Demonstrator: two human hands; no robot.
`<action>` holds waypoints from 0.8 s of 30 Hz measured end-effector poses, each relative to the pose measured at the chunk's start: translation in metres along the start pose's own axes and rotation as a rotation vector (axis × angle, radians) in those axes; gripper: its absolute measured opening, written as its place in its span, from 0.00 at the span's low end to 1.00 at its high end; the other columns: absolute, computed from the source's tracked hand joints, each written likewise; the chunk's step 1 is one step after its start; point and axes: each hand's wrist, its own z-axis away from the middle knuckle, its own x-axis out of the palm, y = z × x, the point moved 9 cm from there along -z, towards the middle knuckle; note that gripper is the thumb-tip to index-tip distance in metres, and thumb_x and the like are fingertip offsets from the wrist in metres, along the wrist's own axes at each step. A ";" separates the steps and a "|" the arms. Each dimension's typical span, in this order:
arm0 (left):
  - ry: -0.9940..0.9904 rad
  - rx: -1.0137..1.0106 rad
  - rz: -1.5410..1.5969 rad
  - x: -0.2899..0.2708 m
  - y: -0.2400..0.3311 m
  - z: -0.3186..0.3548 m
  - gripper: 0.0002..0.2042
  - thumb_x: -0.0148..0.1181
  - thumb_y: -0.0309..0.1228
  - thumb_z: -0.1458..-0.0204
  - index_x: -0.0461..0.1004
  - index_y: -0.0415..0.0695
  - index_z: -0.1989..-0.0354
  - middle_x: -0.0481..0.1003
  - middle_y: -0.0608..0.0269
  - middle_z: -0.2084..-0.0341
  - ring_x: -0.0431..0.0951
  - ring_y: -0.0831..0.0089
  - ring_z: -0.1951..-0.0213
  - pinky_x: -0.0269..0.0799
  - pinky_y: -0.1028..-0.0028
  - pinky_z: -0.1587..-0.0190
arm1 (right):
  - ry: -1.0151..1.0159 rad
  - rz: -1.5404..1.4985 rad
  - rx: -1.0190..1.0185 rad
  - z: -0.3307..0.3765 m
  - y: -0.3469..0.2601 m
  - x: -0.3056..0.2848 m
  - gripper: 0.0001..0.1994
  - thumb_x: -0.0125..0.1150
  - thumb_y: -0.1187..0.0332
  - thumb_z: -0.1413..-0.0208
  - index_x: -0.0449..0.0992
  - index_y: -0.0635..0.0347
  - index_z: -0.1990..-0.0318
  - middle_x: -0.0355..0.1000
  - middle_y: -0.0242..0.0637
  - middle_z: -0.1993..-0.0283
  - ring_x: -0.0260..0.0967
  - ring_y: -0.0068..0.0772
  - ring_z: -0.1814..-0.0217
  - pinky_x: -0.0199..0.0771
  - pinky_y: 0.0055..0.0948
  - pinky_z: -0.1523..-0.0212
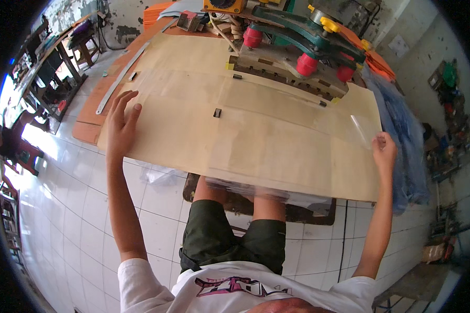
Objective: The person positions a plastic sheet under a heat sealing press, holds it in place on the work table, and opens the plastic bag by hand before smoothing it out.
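A clear plastic sheet [256, 135] lies spread across the table [277, 151], and it is hard to make out: only its glinting edges and a lifted corner at the right of the frame give it away. Its near edge hangs off the front of the table above the person's knees in the lower middle, where it blurs into a bunch of more clear film. The table top itself is covered in tan board, so its real surface is hidden.

The left hand [121, 122], in the left of the frame, lies flat with fingers spread, pressing on the left part of the sheet. The right hand [384, 149], at the right edge of the table, is closed in a pinch on the raised corner of the sheet; the fingertips themselves are hidden behind the hand.

At the upper middle stands a machine [297, 52] with a green arm, red knobs and a long bar along its front, cut off by the top of the frame. A small dark block [217, 112] sits on the table in front of it, between the two hands. A metal strip [121, 78] lies slantwise at the upper left. Orange sheets [378, 61] are stacked behind the machine at the upper right, and blue film [402, 135] hangs down past the right edge of the table.
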 end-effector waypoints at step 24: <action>-0.583 1.029 1.744 0.055 0.437 0.201 0.10 0.59 0.32 0.59 0.69 0.37 0.75 0.68 0.55 0.79 0.72 0.55 0.74 0.68 0.61 0.69 | 0.447 -0.291 -0.411 0.146 -0.099 -0.105 0.06 0.56 0.78 0.43 0.68 0.68 0.60 0.73 0.50 0.58 0.72 0.39 0.56 0.75 0.34 0.55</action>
